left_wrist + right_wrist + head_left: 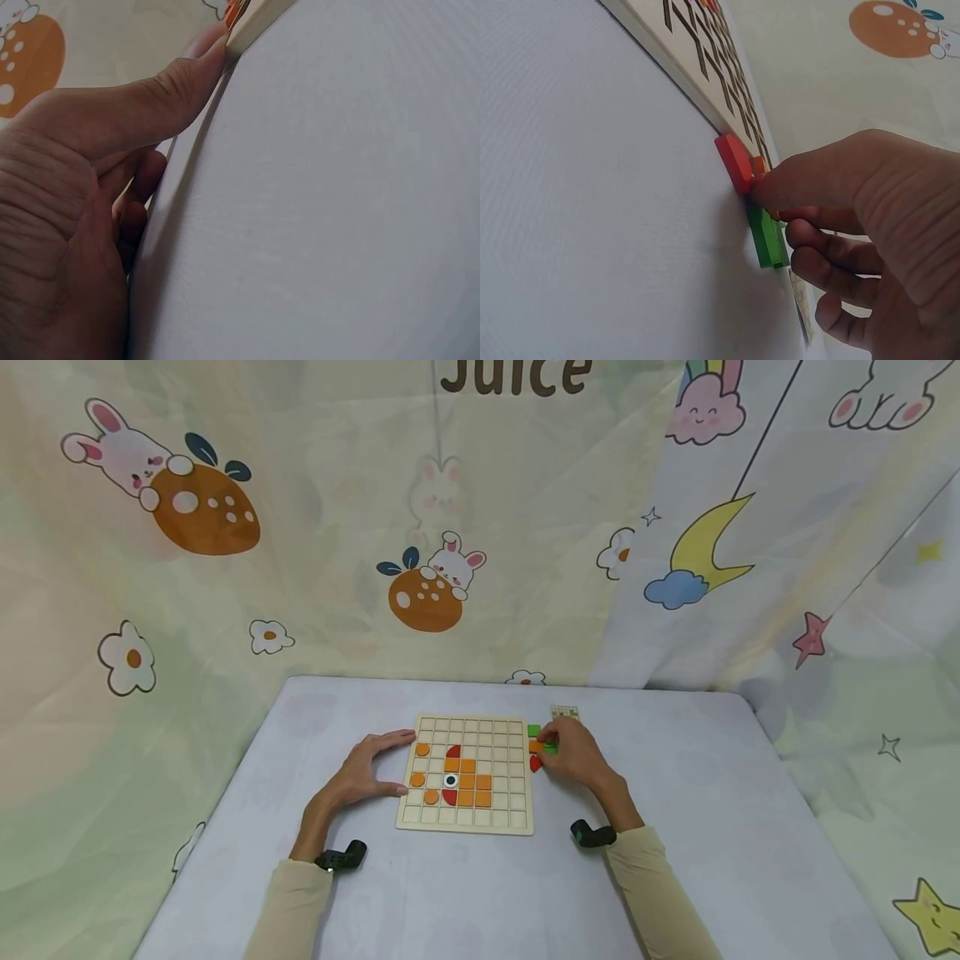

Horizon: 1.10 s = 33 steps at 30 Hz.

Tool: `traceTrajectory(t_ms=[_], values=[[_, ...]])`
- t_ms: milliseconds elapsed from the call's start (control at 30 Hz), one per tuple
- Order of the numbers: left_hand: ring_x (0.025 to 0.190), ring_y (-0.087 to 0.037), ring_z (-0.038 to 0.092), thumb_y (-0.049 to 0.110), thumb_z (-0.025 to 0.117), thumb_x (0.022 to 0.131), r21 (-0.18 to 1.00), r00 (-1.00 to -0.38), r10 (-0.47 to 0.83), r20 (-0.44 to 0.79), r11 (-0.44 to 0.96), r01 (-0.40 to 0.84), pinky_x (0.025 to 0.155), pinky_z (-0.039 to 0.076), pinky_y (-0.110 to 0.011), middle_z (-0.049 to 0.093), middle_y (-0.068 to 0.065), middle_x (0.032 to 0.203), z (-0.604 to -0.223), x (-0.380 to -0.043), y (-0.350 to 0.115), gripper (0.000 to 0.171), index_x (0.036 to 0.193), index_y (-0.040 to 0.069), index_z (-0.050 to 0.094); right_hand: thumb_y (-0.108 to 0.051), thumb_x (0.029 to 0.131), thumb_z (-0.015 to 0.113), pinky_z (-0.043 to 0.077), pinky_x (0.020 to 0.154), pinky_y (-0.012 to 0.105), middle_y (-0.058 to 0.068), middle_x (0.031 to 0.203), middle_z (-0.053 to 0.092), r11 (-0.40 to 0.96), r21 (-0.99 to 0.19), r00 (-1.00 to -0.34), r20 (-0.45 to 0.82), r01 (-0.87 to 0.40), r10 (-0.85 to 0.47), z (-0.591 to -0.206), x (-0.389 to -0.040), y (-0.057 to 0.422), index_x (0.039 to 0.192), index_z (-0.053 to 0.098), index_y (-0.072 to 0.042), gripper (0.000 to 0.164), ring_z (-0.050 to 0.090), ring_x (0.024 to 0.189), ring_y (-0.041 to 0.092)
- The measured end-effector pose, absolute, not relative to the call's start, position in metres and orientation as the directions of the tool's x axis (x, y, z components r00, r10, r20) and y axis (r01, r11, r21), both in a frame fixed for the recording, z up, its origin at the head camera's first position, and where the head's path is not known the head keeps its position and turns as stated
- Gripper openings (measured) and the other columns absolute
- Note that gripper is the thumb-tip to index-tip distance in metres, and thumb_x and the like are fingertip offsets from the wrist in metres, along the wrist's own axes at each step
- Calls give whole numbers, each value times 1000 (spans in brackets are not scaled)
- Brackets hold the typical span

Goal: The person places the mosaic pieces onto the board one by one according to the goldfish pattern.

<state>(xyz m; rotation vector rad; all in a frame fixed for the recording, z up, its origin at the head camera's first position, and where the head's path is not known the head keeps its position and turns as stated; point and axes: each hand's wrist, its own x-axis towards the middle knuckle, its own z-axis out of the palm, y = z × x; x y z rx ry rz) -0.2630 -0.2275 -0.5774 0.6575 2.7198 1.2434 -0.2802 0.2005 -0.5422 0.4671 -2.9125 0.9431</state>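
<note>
A wooden grid board (510,814) lies on the table, with orange squares (467,781), red quarter-round pieces (453,752) and a round eye piece (451,781) set in its cells. Orange discs (417,779) sit near its left side. My left hand (363,770) spreads along the board's left edge; its thumb (199,71) touches the rim. Beyond the right edge, my right hand (572,750) pinches an orange tile (535,747) between thumb and forefinger. A red piece (735,161) and a green block (763,236) lie right by these fingertips.
Another green piece (533,730) rests beside the board's right edge. A small printed card (565,712) lies behind my right hand. The white-covered table (465,893) ends at a patterned cloth backdrop (322,568).
</note>
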Motion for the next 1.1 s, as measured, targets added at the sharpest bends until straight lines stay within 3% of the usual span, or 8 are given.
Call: traceTrajectory(t_ms=[233,467,767,1100], values=[[151,-38,49,37,100,75,737,-905,413,98,581,345,125,36,-72,54,-6,169,-578,-262,-227,95,159,20,59,-11,85,87,57,88,43,11,102,73,765,-577,-958,142,-285,-250,-544,-280,202,105,79,-1,24,65,94,24],[151,-39,48,38,100,75,737,-905,414,102,579,348,124,36,-72,53,-6,169,-578,-263,-228,95,159,19,59,-18,89,87,60,95,47,10,106,77,756,-590,-959,151,-283,-241,-542,-278,203,110,77,-3,27,68,98,25],[152,-39,47,38,99,75,741,-907,410,99,578,342,124,35,-73,53,-6,170,-578,-265,-227,96,159,20,58,-18,88,92,61,85,39,7,97,79,708,-614,-937,219,-350,-273,-539,-278,201,104,81,-5,23,70,89,22],[153,-39,46,37,100,74,744,-909,407,89,579,333,125,35,-73,53,-5,169,-578,-264,-227,96,159,20,58,-11,86,93,62,82,41,5,98,84,617,-638,-885,279,-461,-373,-544,-280,196,103,84,-6,20,73,86,18]])
